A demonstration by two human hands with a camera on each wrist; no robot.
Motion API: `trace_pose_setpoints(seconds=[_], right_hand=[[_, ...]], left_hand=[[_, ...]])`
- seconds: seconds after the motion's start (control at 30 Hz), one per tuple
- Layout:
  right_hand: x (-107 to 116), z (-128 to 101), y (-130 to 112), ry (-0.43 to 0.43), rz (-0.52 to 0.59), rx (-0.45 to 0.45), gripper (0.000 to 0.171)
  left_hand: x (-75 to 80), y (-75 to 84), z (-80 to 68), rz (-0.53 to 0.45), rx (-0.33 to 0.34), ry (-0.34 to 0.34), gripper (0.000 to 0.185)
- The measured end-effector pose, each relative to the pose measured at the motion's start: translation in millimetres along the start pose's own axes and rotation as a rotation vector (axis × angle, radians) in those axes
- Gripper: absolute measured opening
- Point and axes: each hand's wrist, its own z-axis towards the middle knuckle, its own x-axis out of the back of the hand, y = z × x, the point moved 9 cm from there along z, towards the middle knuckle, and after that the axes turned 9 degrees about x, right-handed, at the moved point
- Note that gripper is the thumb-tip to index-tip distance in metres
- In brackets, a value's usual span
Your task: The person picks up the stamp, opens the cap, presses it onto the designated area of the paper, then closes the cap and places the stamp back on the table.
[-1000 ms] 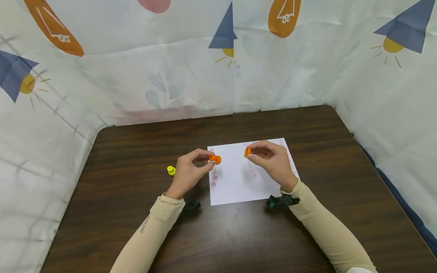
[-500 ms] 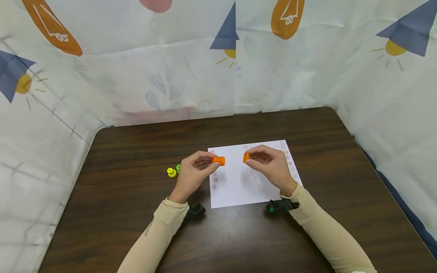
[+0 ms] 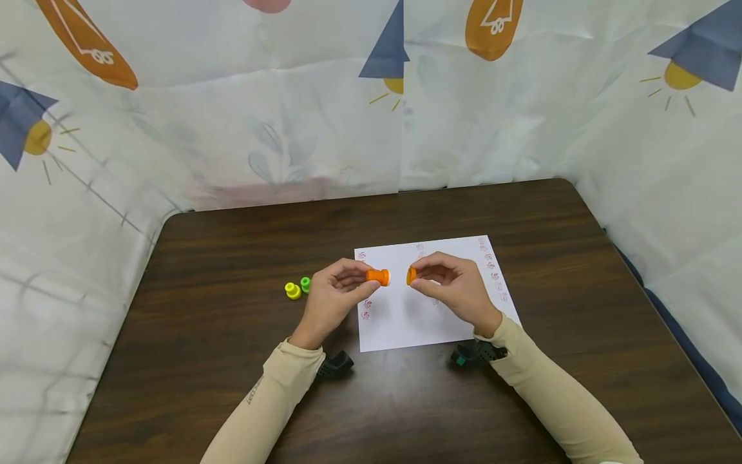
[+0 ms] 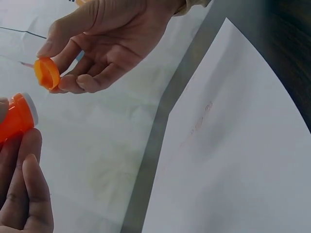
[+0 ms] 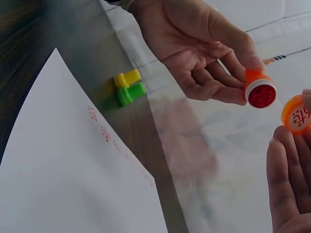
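Note:
Between thumb and fingers, my left hand (image 3: 333, 293) pinches an orange stamp (image 3: 378, 277). Its red inked face with a white ring shows in the right wrist view, pointing toward the other hand. My right hand (image 3: 455, 287) pinches the stamp's orange cap (image 3: 411, 276) by its edge; lettering on the cap's round end shows in the right wrist view. A small gap separates stamp and cap, both held above a white sheet of paper (image 3: 406, 328). Red stamped prints (image 5: 106, 135) run in columns on the sheet.
A yellow stamp (image 3: 292, 291) and a green stamp (image 3: 305, 284) stand side by side on the dark wooden table (image 3: 232, 258), left of my left hand. Behind the table hangs a patterned white cloth (image 3: 324, 129).
My left hand has shifted right with the stamp and turned it more sideways. The right hand has moved slightly left and down with the cap, so the two are closer together.

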Motion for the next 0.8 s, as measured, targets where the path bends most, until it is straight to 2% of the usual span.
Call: trace_pose_setpoints(seconds=[0.43, 0.8], right_hand=[[-10, -2, -3, -0.054, -0.007, 0.001, 0.028], [-16, -3, -3, -0.082, -0.023, 0.010, 0.029]], left_hand=[[-10.4, -0.5, -2.5, -0.034, 0.022, -0.064, 0.029], [-14.9, -1.9, -3.3, -0.046, 0.018, -0.089, 0.028]])
